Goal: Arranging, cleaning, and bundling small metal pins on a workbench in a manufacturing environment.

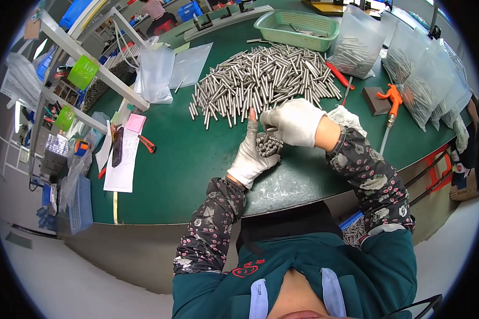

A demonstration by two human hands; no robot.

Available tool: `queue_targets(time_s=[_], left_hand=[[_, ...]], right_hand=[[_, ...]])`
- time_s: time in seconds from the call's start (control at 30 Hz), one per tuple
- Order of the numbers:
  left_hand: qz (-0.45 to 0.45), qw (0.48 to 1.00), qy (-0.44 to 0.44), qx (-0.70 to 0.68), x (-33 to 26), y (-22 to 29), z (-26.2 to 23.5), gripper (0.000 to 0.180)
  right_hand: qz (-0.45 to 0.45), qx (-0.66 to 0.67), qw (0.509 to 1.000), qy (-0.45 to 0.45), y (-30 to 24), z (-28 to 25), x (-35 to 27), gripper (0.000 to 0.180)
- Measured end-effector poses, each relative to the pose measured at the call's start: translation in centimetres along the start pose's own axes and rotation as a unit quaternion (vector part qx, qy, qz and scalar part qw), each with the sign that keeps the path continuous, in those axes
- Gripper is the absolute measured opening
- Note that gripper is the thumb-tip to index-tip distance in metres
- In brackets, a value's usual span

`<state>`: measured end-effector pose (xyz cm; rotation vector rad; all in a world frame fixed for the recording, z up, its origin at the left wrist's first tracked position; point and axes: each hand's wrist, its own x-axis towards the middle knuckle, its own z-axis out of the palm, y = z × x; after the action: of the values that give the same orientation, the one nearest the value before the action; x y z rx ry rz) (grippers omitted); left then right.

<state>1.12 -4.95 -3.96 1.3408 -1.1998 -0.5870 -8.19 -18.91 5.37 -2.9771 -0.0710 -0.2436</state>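
Note:
My left hand, in a white glove with bare thumb tip, is wrapped round a bundle of short metal pins, their round ends facing up. Just above and right of the bundle, my right hand, also in a white glove, is closed with its fingertips pinched. A bit of metal, seemingly a pin, shows at those fingertips; the rest of it is hidden by the glove. Beyond both hands a large heap of loose silver pins spreads over the green table.
Behind the heap stands a green plastic basket. Clear bags of pins line the right side, near an orange-handled air gun and a dark block. Papers, a phone and a metal frame occupy the left.

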Motion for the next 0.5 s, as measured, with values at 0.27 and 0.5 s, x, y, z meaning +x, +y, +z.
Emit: queue_targets(time_s=[0.27,0.5], left_hand=[[0.013,0.993,-0.006,-0.121,-0.1,-0.1,0.3,0.114],[-0.033,0.997,-0.008,-0.065,-0.5,0.4,-0.4,0.115]], right_hand=[[0.087,0.29,0.951,0.062,0.0,2.5,-0.8,0.025],[0.223,0.735,0.614,0.181,3.0,4.0,-2.2,0.013]])
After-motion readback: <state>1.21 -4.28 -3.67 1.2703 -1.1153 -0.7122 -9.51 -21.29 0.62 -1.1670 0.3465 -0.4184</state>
